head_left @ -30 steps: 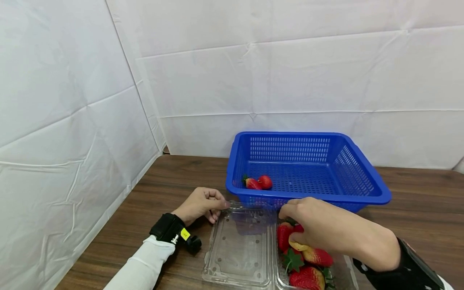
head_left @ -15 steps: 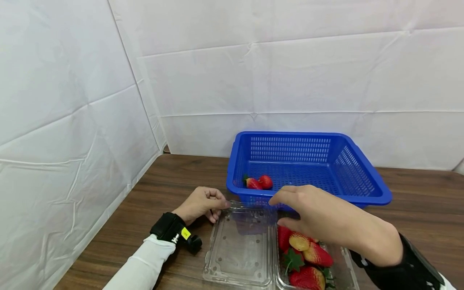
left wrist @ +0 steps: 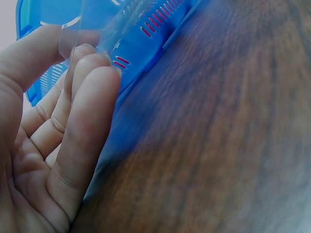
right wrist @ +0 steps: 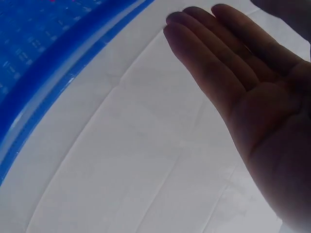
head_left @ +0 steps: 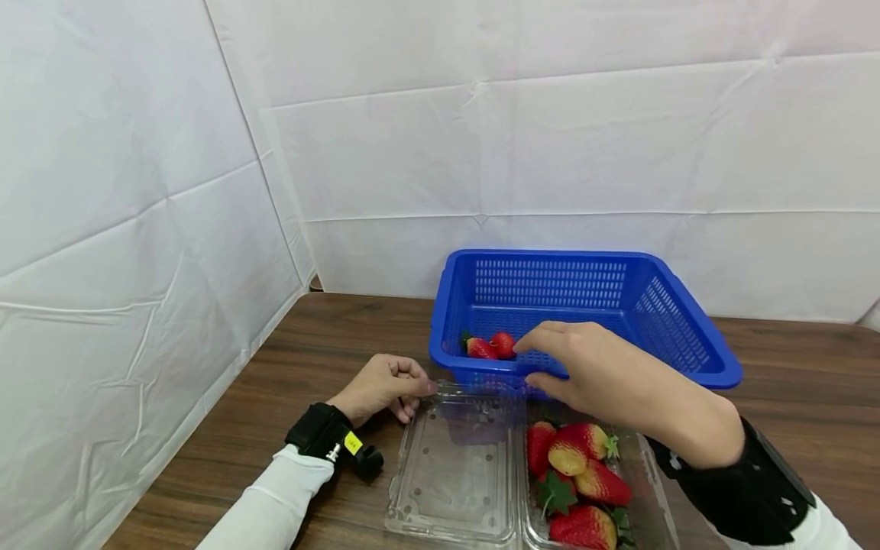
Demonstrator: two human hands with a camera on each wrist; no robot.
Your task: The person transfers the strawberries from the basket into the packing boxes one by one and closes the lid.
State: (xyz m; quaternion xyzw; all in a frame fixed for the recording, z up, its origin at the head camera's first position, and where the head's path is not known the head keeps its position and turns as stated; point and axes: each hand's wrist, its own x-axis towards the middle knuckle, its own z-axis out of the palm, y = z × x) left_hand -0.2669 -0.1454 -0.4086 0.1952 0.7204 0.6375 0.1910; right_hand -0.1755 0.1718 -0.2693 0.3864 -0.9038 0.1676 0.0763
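Observation:
A clear plastic clamshell box (head_left: 656,489) lies opened out on the table, with several strawberries (head_left: 580,447) in its right half. My left hand (head_left: 385,389) pinches the far left corner of its flat lid (head_left: 457,466) between thumb and fingers. In the left wrist view the clear plastic edge (left wrist: 69,43) passes between the thumb and the curled fingers. Over the near rim of the blue basket (head_left: 550,256) hovers my right hand (head_left: 598,367), fingers extended and holding nothing. Its bare palm shows in the right wrist view. Two red strawberries (head_left: 480,349) sit in the basket's near left corner.
The blue basket stands just behind the clamshell box. White sheets (head_left: 577,137) hang behind and to the left of the brown wooden table (head_left: 357,328).
My right hand has let go of a strawberry in the box and risen forward to the basket rim, uncovering the strawberries beneath. My left hand has stayed on the lid corner.

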